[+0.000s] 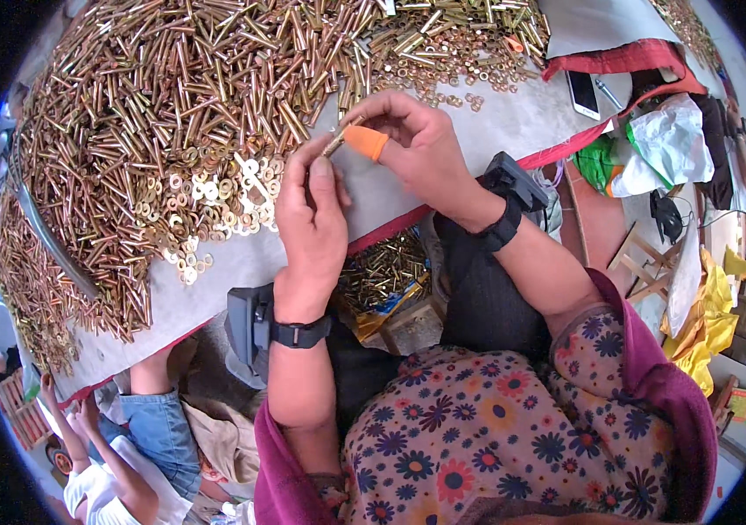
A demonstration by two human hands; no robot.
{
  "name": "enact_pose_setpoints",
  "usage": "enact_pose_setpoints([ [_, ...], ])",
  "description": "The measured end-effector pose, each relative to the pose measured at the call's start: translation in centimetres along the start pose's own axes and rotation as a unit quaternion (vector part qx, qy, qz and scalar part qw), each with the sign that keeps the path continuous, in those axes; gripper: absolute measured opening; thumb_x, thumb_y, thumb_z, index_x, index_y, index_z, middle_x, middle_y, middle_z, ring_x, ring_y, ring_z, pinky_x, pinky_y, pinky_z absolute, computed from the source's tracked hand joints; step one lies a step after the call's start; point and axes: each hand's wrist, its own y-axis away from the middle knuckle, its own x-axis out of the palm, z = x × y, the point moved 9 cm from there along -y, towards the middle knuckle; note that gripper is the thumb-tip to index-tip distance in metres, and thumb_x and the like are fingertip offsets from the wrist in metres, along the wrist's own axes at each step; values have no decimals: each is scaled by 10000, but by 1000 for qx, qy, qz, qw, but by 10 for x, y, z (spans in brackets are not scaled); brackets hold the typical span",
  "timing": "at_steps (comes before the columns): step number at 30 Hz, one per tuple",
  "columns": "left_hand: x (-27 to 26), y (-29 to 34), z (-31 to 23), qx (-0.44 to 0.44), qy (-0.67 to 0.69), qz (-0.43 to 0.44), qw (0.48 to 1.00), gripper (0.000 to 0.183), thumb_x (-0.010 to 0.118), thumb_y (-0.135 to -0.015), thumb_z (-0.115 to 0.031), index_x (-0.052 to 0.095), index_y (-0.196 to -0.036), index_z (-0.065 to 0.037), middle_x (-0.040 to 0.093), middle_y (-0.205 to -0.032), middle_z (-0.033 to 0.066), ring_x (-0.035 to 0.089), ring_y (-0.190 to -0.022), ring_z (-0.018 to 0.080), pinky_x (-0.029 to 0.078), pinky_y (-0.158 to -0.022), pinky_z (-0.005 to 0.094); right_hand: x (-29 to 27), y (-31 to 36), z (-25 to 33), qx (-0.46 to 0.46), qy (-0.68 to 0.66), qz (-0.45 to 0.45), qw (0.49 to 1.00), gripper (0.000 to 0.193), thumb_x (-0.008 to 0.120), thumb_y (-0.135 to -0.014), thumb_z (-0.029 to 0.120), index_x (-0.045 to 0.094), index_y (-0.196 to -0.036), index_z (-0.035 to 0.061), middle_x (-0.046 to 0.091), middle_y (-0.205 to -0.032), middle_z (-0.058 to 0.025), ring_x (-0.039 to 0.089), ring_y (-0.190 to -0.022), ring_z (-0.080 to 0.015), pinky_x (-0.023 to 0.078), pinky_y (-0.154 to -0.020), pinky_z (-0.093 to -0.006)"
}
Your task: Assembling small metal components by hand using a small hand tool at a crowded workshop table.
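Note:
Over the near edge of the table, my left hand (313, 223) and my right hand (430, 149) meet around a slim brass-coloured bolt (334, 143). The left thumb and fingers pinch its lower end. At its upper end are the right fingers and the right thumb, which wears an orange finger cot (365, 143). Whether a nut or washer sits on the bolt is too small to tell. Left of my hands lie loose flat washers (224, 197), and beyond them spreads a large heap of similar bolts (207, 79). Small nuts (452, 70) are scattered past my right hand.
A container of bolts (388, 271) stands below the table edge, by my knees. A phone (582, 94) lies at the table's right. A curved grey strip (53, 241) crosses the heap at left. Another person (132, 464) sits at lower left. Plastic bags (662, 149) are at right.

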Motion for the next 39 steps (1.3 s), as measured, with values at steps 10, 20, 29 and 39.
enact_pose_setpoints([
  [10,-26,-2,6,-12,8,-82,997,170,500,-982,-133,615,-1059,-34,505,-641,-38,424,-523,27,375,-460,200,-17,-10,13,-55,168,-15,984,120,681,-800,50,667,-919,34,634,-800,-32,552,-673,-52,452,-546,-210],
  [20,-25,-2,18,-77,73,-56,993,262,496,-994,-246,613,-1094,-33,465,-644,-55,407,-508,15,385,-436,180,-3,3,10,-165,520,104,832,150,709,-730,144,679,-859,75,552,-809,-93,559,-838,-294,466,-703,-390],
  [29,-52,-4,18,-74,89,-126,985,254,499,-993,-271,613,-1078,-60,429,-614,-68,370,-487,12,357,-429,185,23,-5,11,-233,506,93,825,141,666,-736,65,672,-874,39,535,-785,-89,539,-797,-278,448,-687,-373],
  [39,-55,-5,20,-75,90,-132,984,235,481,-1000,-224,605,-1061,-33,448,-584,-63,377,-480,5,352,-417,175,47,-5,-8,-257,477,120,832,107,632,-703,79,652,-808,71,499,-833,-87,488,-882,-274,393,-745,-392],
])
